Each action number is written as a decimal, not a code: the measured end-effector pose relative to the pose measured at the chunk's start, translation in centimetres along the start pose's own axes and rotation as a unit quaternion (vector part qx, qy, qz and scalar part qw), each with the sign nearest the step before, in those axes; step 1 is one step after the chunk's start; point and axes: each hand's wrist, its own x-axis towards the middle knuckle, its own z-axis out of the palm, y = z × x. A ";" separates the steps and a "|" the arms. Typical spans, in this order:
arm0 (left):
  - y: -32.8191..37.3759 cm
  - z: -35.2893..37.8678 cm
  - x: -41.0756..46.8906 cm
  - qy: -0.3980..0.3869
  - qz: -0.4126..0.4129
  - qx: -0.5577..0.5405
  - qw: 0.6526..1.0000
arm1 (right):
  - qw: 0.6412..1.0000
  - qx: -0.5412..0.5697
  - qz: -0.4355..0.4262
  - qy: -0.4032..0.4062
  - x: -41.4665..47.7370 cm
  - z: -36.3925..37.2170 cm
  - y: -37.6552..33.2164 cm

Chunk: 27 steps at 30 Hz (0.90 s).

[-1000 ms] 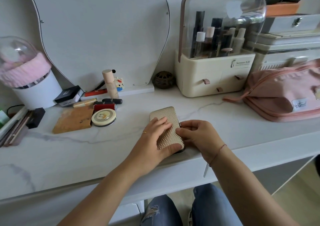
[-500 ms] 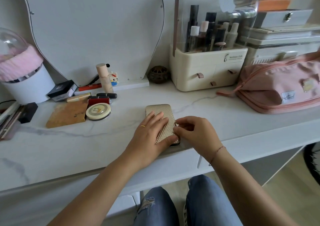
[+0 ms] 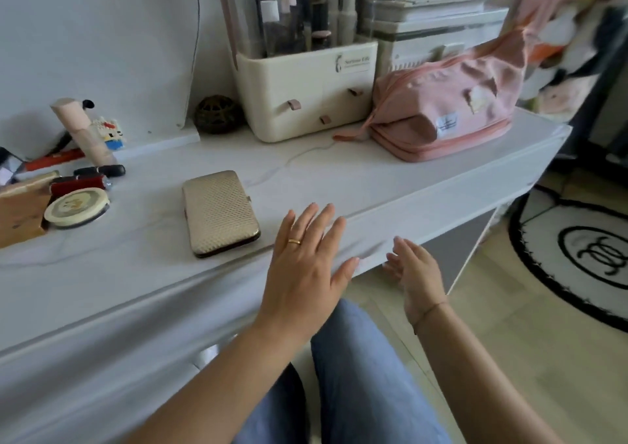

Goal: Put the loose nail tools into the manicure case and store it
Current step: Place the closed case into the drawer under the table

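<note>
Left hand (image 3: 306, 260): flat, palm down, fingers straight and spread, grasping nothing; over the front edge of the table (image 3: 339, 178), contact not clear. 1 gold ring (image 3: 294, 241) on a finger. Right hand (image 3: 416, 273) at 3 o'clock of the left, in front of the table's edge and over the floor, palm turned inward, fingers loosely bent, released, nothing in it. Thin bracelet (image 3: 428, 311) at the wrist.

Manicure case (image 3: 220, 213) closed, lying flat on the tabletop at 10 o'clock of the left hand, near but apart from both hands. Long axis close to 12-to-6, far end leaning slightly toward 11. Small clasp on the long side facing 3 o'clock. Rounded rectangle, slim; pale gold cover with a woven, dimpled texture; dark rim showing along the near short end.

Tabletop white, smooth, faint grey veining like marble.

At 9 o'clock of the case: round cream compact (image 3: 77, 205), glossy dark-red tube (image 3: 80, 182) just behind it. At 12 o'clock: dark openwork ball (image 3: 217, 114). At 1 o'clock: cream plastic organizer (image 3: 306, 97), 3 small drawer tabs, bottles above under a clear cover. At 2 o'clock: soft pink fabric pouch (image 3: 452, 104), slumped. Blue denim legs (image 3: 356, 375) below the hands.
</note>
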 end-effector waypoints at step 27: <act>0.8 3.1 0.2 0.017 -0.023 0.057 0.998 | 0.949 0.228 0.177 -0.126 -0.2 -4.0 1.7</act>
